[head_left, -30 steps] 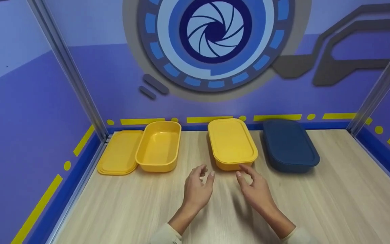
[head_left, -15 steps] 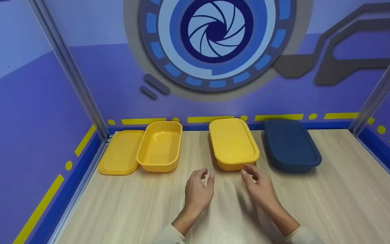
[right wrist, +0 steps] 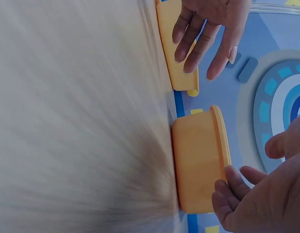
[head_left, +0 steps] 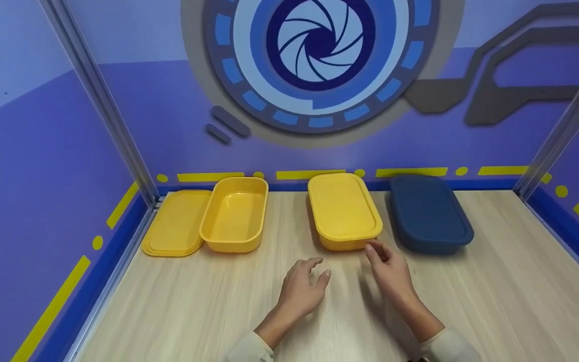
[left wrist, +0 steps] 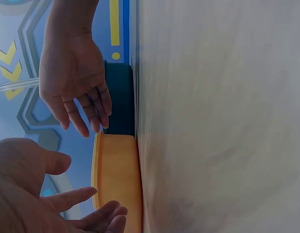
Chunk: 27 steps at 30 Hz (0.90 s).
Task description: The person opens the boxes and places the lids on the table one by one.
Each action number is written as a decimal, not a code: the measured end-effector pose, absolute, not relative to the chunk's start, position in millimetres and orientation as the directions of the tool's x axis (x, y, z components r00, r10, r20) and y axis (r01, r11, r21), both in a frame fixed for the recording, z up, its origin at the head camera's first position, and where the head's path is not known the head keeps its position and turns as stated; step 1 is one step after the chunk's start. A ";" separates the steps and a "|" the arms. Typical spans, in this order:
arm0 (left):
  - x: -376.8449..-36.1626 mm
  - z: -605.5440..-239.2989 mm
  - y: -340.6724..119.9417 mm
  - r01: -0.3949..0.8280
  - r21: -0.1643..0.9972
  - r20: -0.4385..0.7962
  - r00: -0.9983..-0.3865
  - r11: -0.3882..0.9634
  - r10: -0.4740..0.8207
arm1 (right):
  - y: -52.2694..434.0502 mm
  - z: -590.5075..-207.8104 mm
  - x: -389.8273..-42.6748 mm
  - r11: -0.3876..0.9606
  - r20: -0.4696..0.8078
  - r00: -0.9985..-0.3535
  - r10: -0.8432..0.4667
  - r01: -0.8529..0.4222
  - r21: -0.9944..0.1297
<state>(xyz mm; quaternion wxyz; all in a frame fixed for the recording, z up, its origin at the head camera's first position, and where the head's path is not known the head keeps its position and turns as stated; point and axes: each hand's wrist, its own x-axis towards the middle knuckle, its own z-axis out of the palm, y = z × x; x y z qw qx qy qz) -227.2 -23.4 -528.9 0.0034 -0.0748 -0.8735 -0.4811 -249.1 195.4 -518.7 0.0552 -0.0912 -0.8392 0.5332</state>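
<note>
In the head view, a yellow lidded food container (head_left: 345,208) stands at the middle of the back row. My right hand (head_left: 391,271) is at its front right corner, fingers loosely bent and holding nothing. Whether the fingertips touch the container I cannot tell. Lower and to the left, my left hand (head_left: 303,289) hovers over the table with relaxed fingers, thumb apart, gripping nothing. The left wrist view shows the left hand (left wrist: 57,194) before the yellow container (left wrist: 120,179). In the right wrist view, the right hand's fingers (right wrist: 237,184) are close to the container's rim (right wrist: 220,136).
Left of the lidded container stands an uncovered yellow container (head_left: 235,216), with a yellow lid (head_left: 178,223) lying beside it. A dark blue lidded container (head_left: 431,213) is on the right. Patterned walls and metal posts (head_left: 98,100) bound the wooden table (head_left: 189,311).
My right hand has shifted right along the lidded container's front edge. The left hand has drawn slightly back and to the right, its fingers spreading. The containers stay in place.
</note>
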 end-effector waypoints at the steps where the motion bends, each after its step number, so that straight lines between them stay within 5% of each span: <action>1: -227.7 -528.2 -23.3 0.125 0.838 0.069 -0.990 0.531 0.126 | 195.2 -519.2 -250.4 0.408 -0.005 -0.975 0.223 0.098 -0.908; 12: -239.6 -523.3 -22.2 0.041 0.842 0.004 -0.998 0.537 0.070 | 199.9 -526.0 -260.0 0.403 0.009 -0.956 0.292 0.114 -0.908; 27: -305.2 -506.2 6.7 -0.097 0.879 -0.075 -0.995 0.466 -0.064 | 202.0 -523.7 -315.8 0.289 -0.164 -0.954 0.251 0.235 -0.928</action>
